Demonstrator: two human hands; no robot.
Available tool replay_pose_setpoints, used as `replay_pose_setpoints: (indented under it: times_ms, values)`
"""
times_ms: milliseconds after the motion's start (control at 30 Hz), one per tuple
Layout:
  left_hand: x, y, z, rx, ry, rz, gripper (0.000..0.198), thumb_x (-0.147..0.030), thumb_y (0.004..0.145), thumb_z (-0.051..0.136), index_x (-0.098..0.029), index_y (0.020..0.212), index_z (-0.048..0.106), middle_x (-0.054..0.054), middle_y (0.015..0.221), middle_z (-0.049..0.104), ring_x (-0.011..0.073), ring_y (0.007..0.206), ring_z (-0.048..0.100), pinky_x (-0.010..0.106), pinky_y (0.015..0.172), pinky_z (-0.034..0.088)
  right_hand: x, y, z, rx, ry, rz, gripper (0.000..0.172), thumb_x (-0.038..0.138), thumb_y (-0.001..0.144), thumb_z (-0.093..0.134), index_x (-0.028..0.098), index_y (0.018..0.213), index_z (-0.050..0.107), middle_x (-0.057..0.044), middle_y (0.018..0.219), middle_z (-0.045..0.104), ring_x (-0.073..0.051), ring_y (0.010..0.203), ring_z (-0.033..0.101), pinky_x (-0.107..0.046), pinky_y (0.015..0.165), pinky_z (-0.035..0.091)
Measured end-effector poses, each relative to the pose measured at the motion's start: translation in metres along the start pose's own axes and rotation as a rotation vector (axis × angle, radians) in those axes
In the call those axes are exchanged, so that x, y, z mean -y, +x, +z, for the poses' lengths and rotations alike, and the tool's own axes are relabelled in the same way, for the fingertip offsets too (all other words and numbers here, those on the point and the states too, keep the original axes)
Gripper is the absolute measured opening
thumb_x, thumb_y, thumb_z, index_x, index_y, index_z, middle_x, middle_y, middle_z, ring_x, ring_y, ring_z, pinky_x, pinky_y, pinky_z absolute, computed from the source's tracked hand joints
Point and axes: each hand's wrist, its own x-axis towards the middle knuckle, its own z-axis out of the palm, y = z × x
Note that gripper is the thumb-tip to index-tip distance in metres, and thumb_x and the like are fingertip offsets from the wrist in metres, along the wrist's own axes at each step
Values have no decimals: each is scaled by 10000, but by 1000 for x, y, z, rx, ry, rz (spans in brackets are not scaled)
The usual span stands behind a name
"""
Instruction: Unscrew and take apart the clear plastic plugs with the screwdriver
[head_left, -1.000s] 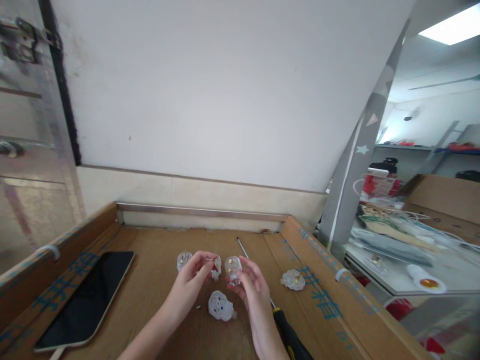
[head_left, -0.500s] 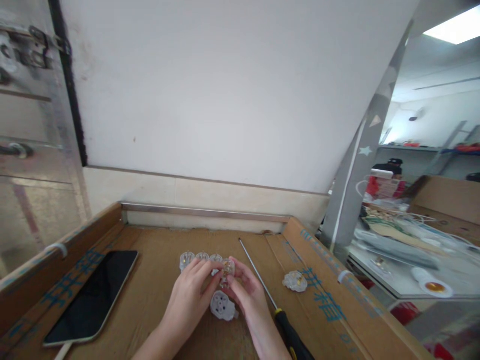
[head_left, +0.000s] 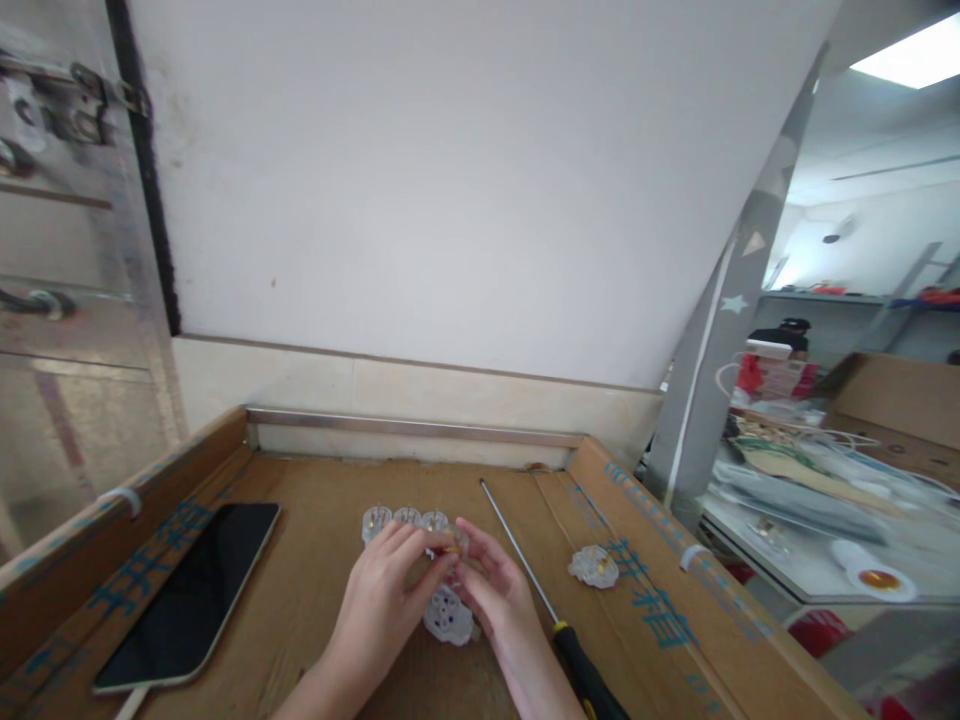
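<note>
My left hand (head_left: 381, 585) and my right hand (head_left: 493, 590) meet over the cardboard surface (head_left: 315, 590), fingers pinched together on a small clear plastic plug part with brass pins (head_left: 453, 542). Just below the fingertips a clear plug shell with holes (head_left: 448, 614) lies on the cardboard. A row of clear plug pieces (head_left: 402, 519) sits just beyond my left fingers. Another clear plug piece (head_left: 592, 566) lies apart to the right.
A long screwdriver with a black and yellow handle (head_left: 553, 616) lies diagonally right of my right hand. A black phone (head_left: 196, 594) rests at the left with a cable. Raised cardboard flaps (head_left: 660, 600) border both sides. A cluttered bench (head_left: 817, 500) stands at right.
My hands have come together: a second ago they were apart, each with a plug piece; now both pinch one piece between them. The view has shifted slightly.
</note>
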Motion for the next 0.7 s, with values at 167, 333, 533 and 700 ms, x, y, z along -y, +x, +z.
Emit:
replay_pose_setpoints:
  times_ms: [167, 333, 533, 700]
  values:
    - [-1, 1, -2, -12, 44, 8, 42, -242, 849, 565, -236, 847, 606, -8, 767, 647, 170, 729, 576, 275, 674, 446, 2, -1, 1, -37, -15, 22, 454, 289, 516, 846, 231, 937, 688, -14, 803, 682, -119, 678, 638, -195, 608, 509]
    - [-2, 2, -6, -34, 31, 4, 45, -248, 852, 565, -248, 872, 606, -17, 792, 654, 162, 743, 580, 265, 679, 452, 3, 0, 1, -62, -3, 33, 451, 308, 503, 851, 248, 920, 690, -2, 803, 670, -127, 693, 637, -219, 618, 528]
    - [-3, 3, -6, 6, 34, 45, 79, -214, 852, 564, -256, 907, 602, -19, 804, 651, 171, 744, 577, 281, 678, 446, 3, 0, 0, -82, -9, 35, 468, 307, 497, 853, 250, 930, 685, -10, 824, 663, -131, 682, 627, -238, 584, 542]
    - [-3, 2, -5, 18, 47, 51, 93, -212, 862, 542, -260, 916, 601, -9, 813, 647, 176, 750, 581, 287, 677, 451, 1, 1, -1, -82, -6, 26, 465, 309, 503, 849, 238, 932, 685, -12, 809, 663, -137, 681, 628, -238, 571, 545]
